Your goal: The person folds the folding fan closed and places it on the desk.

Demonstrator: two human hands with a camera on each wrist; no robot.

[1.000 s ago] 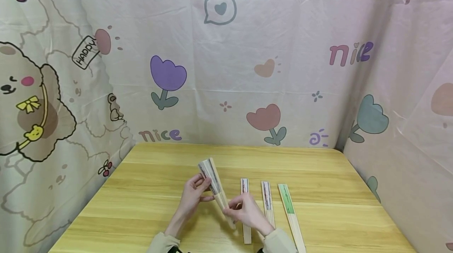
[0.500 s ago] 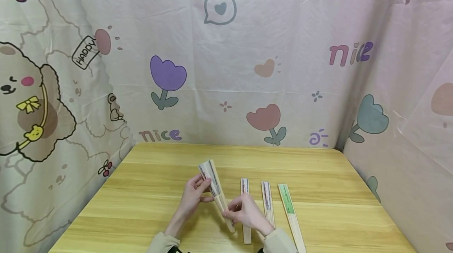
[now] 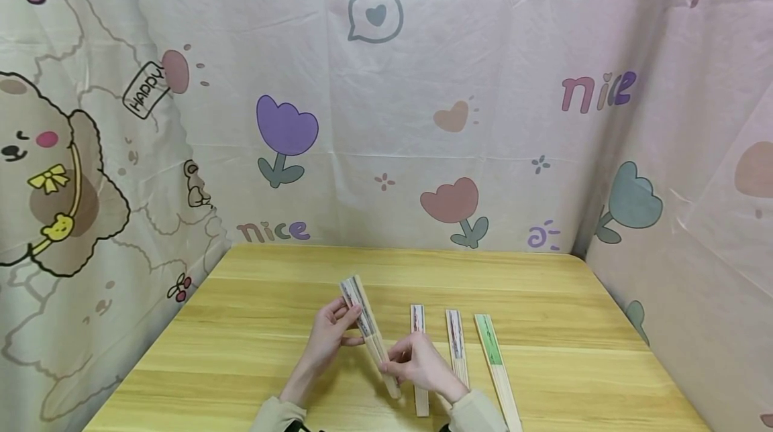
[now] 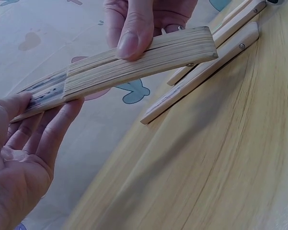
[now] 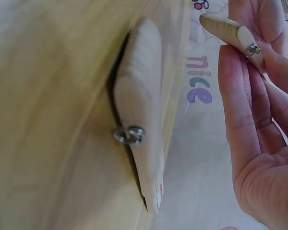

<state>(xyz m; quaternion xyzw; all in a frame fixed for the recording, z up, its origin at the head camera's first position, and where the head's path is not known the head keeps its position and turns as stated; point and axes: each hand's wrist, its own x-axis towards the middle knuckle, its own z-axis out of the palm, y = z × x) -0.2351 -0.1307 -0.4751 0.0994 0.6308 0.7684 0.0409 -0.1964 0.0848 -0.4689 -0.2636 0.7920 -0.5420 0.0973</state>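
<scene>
A wooden folding fan [image 3: 376, 346], nearly folded, slants between my two hands above the table. My left hand [image 3: 328, 333] grips its printed upper part, thumb on top and fingers beneath, as the left wrist view shows. My right hand [image 3: 421, 361] pinches the bare ribs close to the pivot end, its thumb lying across the ribs [image 4: 139, 67]. A small metal ring [image 5: 252, 49] hangs at the fan's pivot in the right wrist view. Grey-and-black print covers the folded leaf.
To the right lie three more folded fans: one with red print [image 3: 421, 402] partly under my right hand, one grey-printed [image 3: 457, 338], and one green [image 3: 493, 348]. The wooden table [image 3: 241, 311] meets a patterned cloth [image 3: 374, 117] behind.
The held fan's ribs have drawn together, its outer stick shifting left against the leaf, and its top has dropped slightly. Both hands stay almost in place.
</scene>
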